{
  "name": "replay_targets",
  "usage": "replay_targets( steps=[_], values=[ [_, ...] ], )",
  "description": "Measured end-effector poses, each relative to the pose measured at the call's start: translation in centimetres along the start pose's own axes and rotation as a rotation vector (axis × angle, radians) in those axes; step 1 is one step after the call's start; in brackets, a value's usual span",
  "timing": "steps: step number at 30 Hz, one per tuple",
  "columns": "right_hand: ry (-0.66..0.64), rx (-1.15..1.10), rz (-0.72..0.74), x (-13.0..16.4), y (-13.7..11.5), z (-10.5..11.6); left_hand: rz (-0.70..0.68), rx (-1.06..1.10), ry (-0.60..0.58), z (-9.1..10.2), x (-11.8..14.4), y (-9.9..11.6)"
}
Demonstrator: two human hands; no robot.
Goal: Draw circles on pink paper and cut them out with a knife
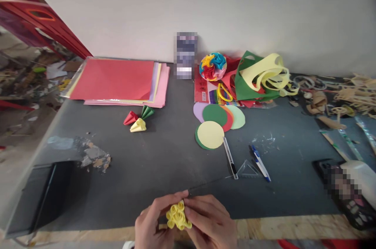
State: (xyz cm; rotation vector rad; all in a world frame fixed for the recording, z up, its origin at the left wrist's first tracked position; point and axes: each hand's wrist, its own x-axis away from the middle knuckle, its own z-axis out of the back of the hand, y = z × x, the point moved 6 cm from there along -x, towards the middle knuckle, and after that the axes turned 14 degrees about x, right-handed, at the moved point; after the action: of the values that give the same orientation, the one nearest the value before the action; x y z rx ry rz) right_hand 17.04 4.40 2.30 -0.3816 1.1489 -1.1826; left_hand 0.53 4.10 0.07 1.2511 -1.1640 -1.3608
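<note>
Between my hands, near the table's front edge, is a yellow folded-paper piece [178,216] with several small curled rolls facing up. My left hand [152,219] is closed around its left side, thumb and fingers against the paper. From the right, my right hand [210,219] pinches the same piece with its fingertips. The lower part of the piece is hidden by my hands. Farther back on the left lie three folded paper cones: a red one [131,118], a green one [147,112] and a yellow one [138,125].
Coloured paper sheets [114,80] are stacked at the back left. Paper circles [210,134], a box cutter [230,157], a set square [248,169] and a pen [261,163] lie right of centre. Behind them are a multicoloured paper ball [213,67] and paper offcuts [249,78]. A phone [342,190] lies right.
</note>
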Motion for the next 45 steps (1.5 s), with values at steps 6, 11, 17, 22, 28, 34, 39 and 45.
replay_targets(
  steps=[6, 11, 17, 22, 28, 34, 39, 45],
  values=[
    [-0.005, -0.139, -0.085, -0.4, 0.2, -0.2, -0.173, -0.005, -0.020, 0.0, -1.2, 1.1],
    [-0.013, -0.196, -0.177, -0.2, 0.8, -0.2, -0.200, 0.030, -0.069, -0.4, -1.4, 1.3],
    [0.001, -0.173, -0.155, -0.1, 1.0, 0.3, -0.173, 0.062, -0.030, -0.5, -0.7, 0.9],
    [-0.097, -0.164, -0.132, -0.7, 1.3, 0.7, -0.210, 0.084, 0.020, -1.2, -0.4, 0.6],
    [-0.177, -0.229, -0.188, -0.5, 1.8, 0.4, -0.157, 0.152, 0.016, -1.3, -1.1, 0.2],
    [-0.212, -0.247, -0.171, -0.8, 1.8, 0.7, -0.131, 0.211, -0.050, -0.9, -1.4, -0.1],
    [-0.209, -0.258, -0.234, -0.5, 1.8, 0.6, -0.111, 0.261, -0.070, -1.3, -1.6, -0.1],
    [-0.112, -0.180, -0.270, 0.7, 1.9, 0.9, -0.073, 0.305, -0.109, -1.6, -1.8, -0.2]
  ],
)
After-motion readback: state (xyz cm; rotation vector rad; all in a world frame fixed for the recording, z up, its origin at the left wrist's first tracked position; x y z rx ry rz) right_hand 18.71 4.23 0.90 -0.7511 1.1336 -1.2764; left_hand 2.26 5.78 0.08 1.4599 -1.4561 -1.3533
